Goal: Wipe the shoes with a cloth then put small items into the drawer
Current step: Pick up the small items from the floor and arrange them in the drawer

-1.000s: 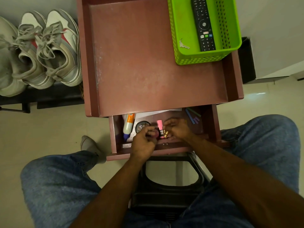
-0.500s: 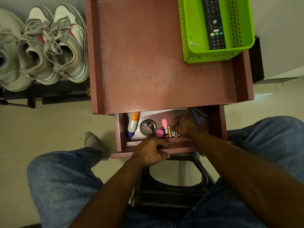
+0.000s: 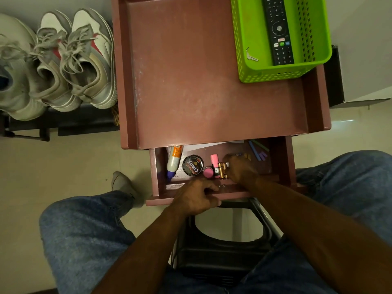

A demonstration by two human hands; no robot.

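— Hands first: where are they?
— Left hand (image 3: 196, 196) lies curled over the front rim of the open drawer (image 3: 157, 175), seemingly gripping it. Right hand (image 3: 240, 169) is down inside the drawer, fingers bent over the batteries (image 3: 222, 170); whether it pinches them or only touches, I cannot tell.
— And the batteries lie how?
— Just left of the right hand's fingers, touching them, side by side, long axes running front to back, their tips pointing away from the person. A pink marker (image 3: 214, 161) lies parallel on their left, then a polish tin (image 3: 193, 165) and a glue bottle (image 3: 174, 160).
— Nearer hand?
— The right, clearly. The left sits nearer the person, at the rim.
— Next move?
— Probably letting go and pushing the drawer in; shoes (image 3: 70, 60) already stand on the rack.
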